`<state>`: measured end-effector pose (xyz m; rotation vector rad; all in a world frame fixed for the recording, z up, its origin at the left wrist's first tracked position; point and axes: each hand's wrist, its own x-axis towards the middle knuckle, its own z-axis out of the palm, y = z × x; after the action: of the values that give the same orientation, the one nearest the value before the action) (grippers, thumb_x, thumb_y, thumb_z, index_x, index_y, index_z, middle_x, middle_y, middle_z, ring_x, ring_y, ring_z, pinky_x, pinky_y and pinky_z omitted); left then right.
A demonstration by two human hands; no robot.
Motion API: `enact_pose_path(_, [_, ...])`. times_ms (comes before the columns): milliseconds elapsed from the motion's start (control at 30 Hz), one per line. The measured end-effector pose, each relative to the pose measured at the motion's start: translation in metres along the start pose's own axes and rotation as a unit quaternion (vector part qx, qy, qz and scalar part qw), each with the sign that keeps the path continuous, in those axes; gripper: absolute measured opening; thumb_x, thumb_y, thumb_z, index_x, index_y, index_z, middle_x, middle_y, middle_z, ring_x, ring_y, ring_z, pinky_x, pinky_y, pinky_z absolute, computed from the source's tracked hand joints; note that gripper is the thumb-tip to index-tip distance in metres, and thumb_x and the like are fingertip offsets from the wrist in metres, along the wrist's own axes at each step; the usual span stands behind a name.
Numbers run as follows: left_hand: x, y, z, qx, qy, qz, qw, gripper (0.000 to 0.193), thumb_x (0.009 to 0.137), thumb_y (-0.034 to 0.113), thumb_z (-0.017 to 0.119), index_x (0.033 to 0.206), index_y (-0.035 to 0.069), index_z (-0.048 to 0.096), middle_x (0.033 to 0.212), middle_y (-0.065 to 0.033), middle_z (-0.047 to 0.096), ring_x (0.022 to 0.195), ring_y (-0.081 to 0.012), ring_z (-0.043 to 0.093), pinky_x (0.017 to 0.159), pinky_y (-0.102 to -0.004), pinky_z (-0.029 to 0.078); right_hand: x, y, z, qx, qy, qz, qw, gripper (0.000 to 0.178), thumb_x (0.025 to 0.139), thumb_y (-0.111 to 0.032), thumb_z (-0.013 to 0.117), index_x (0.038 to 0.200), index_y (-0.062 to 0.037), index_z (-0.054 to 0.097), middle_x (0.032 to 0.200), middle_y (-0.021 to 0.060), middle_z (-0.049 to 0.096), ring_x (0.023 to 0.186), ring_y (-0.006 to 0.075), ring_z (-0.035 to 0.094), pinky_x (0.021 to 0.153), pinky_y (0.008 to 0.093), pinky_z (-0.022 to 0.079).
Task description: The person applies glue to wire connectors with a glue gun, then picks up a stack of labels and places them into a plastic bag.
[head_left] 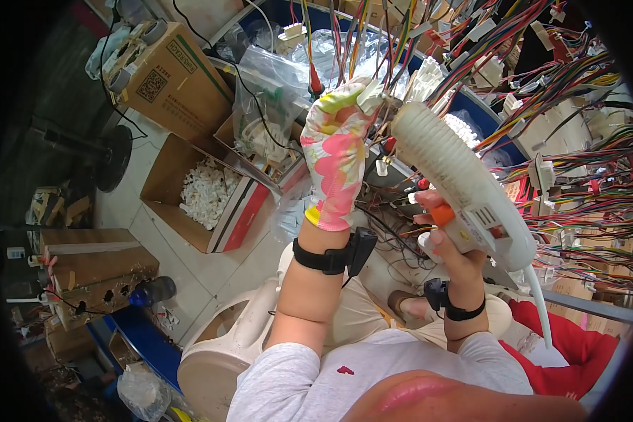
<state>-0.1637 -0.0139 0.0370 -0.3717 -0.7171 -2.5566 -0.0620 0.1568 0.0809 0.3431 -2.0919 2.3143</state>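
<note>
My left hand wears a white glove with pink and yellow flowers. It is raised, its fingers closed on a white plastic connector with wires. Close to that connector is the tip of a white, corded hot glue gun with a ribbed, yellowed barrel. Bare fingers of my right hand wrap round its handle by the orange trigger. The gun's body hides part of the right hand. Bundles of coloured wires hang above and to the right of both hands.
At the left, an open carton holds many small white parts; a closed cardboard box stands behind it. A blue tub with plastic bags lies beneath the wires. The gun's white cord runs down right. A black fan-like stand is far left.
</note>
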Motion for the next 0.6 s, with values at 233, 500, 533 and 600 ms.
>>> enact_pose_path(233, [0.001, 0.001, 0.005, 0.067, 0.028, -0.021, 0.997, 0.029, 0.087, -0.003, 0.059, 0.115, 0.001, 0.059, 0.112, -0.0116, 0.063, 0.104, -0.0205, 0.060, 0.095, -0.0335, 0.045, -0.010, -0.005, -0.003, -0.007, -0.008, 0.013, 1.000, 0.050, 0.078, -0.019, 0.070, 0.119, 0.0033, 0.052, 0.111, 0.0170, 0.059, 0.109, 0.0295, 0.058, 0.080, 0.0356, 0.054])
enact_pose_path(500, [0.008, 0.010, -0.021, 0.071, 0.005, -0.005, 0.997, 0.026, 0.091, 0.006, 0.053, 0.117, 0.000, 0.052, 0.115, -0.0136, 0.059, 0.109, -0.0227, 0.058, 0.098, -0.0357, 0.045, -0.034, -0.007, -0.021, -0.003, -0.006, 0.040, 0.999, 0.050, 0.079, -0.017, 0.067, 0.121, 0.0035, 0.050, 0.114, 0.0185, 0.059, 0.111, 0.0305, 0.057, 0.082, 0.0360, 0.054])
enact_pose_path(533, [0.009, 0.014, -0.012, 0.118, 0.072, -0.042, 0.990, 0.027, 0.093, 0.006, 0.051, 0.118, -0.002, 0.051, 0.114, -0.0163, 0.059, 0.107, -0.0236, 0.059, 0.097, -0.0345, 0.047, -0.034, -0.006, -0.026, -0.005, 0.001, 0.027, 1.000, 0.049, 0.079, -0.017, 0.066, 0.122, 0.0036, 0.050, 0.114, 0.0187, 0.059, 0.111, 0.0306, 0.057, 0.082, 0.0360, 0.054])
enact_pose_path(600, [0.009, 0.029, -0.018, 0.194, 0.075, -0.070, 0.976, 0.028, 0.090, 0.005, 0.048, 0.116, -0.004, 0.054, 0.111, -0.0126, 0.062, 0.099, -0.0202, 0.062, 0.090, -0.0292, 0.048, -0.036, -0.002, -0.034, -0.012, 0.008, 0.028, 0.999, 0.050, 0.079, -0.017, 0.066, 0.122, 0.0037, 0.050, 0.114, 0.0189, 0.059, 0.111, 0.0309, 0.057, 0.082, 0.0359, 0.054])
